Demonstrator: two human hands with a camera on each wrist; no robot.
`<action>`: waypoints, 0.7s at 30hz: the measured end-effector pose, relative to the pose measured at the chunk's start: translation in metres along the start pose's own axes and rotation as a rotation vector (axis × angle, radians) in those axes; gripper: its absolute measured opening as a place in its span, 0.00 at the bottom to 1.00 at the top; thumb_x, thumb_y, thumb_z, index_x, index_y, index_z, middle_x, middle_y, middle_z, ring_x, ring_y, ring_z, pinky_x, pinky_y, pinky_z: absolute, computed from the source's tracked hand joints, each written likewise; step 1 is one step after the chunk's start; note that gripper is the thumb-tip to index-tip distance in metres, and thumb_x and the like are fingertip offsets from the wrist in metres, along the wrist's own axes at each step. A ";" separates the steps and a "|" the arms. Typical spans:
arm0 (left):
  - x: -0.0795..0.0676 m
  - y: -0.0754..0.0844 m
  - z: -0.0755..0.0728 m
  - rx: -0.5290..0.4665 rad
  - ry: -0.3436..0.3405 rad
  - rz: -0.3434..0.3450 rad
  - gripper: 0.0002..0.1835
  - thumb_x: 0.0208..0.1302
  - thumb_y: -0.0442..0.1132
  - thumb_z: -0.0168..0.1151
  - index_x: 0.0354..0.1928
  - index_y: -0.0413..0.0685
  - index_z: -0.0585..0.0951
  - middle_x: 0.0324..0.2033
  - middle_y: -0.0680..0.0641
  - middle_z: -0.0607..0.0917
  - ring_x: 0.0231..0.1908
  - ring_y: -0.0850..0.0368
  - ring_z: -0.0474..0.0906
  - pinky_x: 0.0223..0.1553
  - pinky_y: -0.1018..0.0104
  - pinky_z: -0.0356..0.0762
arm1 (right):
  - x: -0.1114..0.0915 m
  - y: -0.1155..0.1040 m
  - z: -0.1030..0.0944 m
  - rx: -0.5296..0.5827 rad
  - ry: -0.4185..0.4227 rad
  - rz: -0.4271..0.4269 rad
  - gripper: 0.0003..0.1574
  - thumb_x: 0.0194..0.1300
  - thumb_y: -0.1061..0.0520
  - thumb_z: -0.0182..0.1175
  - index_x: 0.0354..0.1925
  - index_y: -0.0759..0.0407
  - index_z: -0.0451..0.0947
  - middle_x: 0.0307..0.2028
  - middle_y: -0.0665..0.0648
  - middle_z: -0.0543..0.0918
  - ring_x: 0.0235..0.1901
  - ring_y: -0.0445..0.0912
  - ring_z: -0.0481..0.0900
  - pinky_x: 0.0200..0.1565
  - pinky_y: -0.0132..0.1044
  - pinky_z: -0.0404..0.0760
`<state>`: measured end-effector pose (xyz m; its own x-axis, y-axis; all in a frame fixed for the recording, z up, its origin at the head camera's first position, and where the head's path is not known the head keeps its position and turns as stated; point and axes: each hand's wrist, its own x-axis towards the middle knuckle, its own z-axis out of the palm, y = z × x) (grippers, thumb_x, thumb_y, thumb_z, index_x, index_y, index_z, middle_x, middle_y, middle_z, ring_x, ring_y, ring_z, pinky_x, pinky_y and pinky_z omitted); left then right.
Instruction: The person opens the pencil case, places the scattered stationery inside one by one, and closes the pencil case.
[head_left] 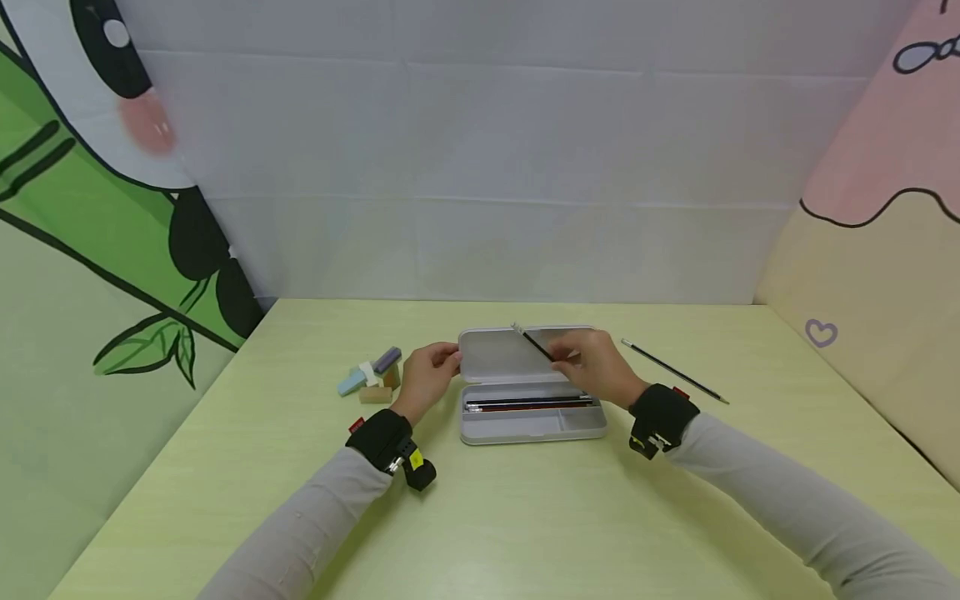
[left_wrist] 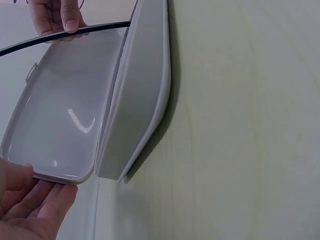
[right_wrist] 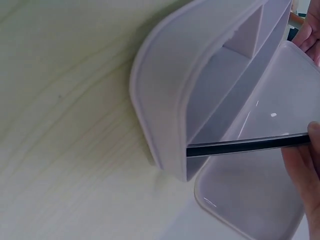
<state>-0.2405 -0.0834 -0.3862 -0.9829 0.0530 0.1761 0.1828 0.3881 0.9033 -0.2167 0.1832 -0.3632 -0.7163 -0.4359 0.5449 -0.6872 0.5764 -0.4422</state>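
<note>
Right fingers (right_wrist: 300, 172) pinch; left fingers (left_wrist: 57, 201), partly hidden, apparently pinch too.

Pale grey case (head_left: 533, 436) lying flat. Lid (head_left: 491, 357) open, tilted back; left hand (head_left: 429, 379) grips its left edge. Slim pencils (head_left: 528, 402) lengthwise in tray. Black pencil (head_left: 537, 343) pinched by right hand (head_left: 596, 362), slanted above case.

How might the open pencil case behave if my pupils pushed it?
The case would probably slide, sitting flat on the table. Its thin walls suggest lightness, and the slender pencils lying inside could shift.
</note>
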 end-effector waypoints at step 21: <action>0.022 0.007 0.017 -0.010 0.050 -0.033 0.14 0.69 0.36 0.57 0.51 0.36 0.81 0.46 0.35 0.86 0.46 0.45 0.85 0.48 0.62 0.84 | 0.024 0.030 0.011 -0.156 -0.196 -0.081 0.10 0.55 0.71 0.66 0.38 0.64 0.85 0.34 0.59 0.88 0.36 0.49 0.86 0.39 0.35 0.85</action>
<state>-0.2609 -0.0643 -0.3830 -0.9862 -0.0053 0.1655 0.1512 0.3795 0.9128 -0.2558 0.1825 -0.3713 -0.6802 -0.6018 0.4186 -0.7270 0.6271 -0.2797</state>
